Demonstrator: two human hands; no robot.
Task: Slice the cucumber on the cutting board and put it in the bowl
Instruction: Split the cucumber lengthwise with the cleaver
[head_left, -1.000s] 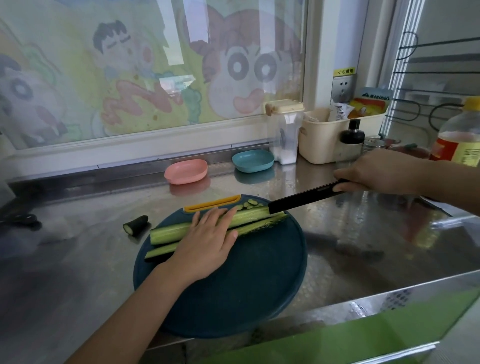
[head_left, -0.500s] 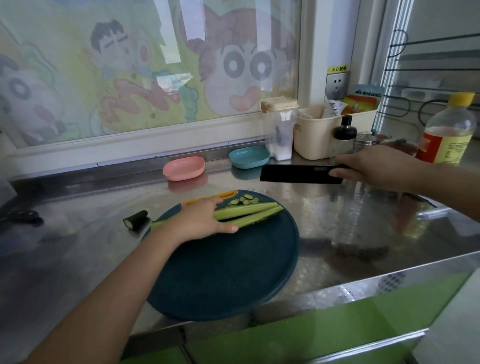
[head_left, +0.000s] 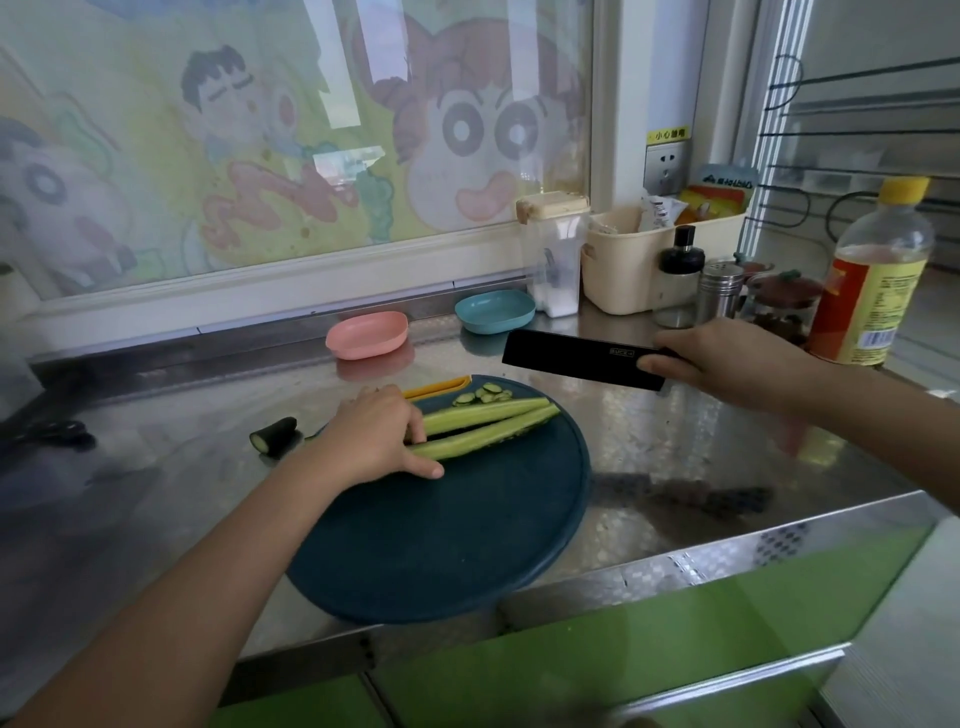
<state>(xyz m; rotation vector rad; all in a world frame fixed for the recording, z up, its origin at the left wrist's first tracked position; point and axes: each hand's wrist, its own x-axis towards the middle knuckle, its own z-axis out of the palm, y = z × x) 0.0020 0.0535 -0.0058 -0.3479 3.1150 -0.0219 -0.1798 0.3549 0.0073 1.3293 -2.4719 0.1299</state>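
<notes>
A cucumber (head_left: 488, 426), split lengthwise into two long halves, lies across the far part of the round dark blue cutting board (head_left: 441, 540). My left hand (head_left: 371, 439) grips the left ends of both halves. A few thin slices (head_left: 480, 396) sit near the board's far edge. My right hand (head_left: 727, 358) holds a black knife (head_left: 576, 358) flat in the air, above and behind the board, its blade pointing left. A pink bowl (head_left: 366, 335) and a blue bowl (head_left: 494, 310) stand behind the board.
A cut cucumber end (head_left: 274, 435) lies on the steel counter (head_left: 675, 447) left of the board. At the back right stand a clear container (head_left: 553, 254), a cream basket (head_left: 639, 254), shakers (head_left: 719, 291) and an oil bottle (head_left: 872, 275). The counter's front edge is close.
The knife has left the cucumber and risen, its blade turned flat. My left hand went from pressing flat on the halves to gripping their left ends. The view shifted slightly.
</notes>
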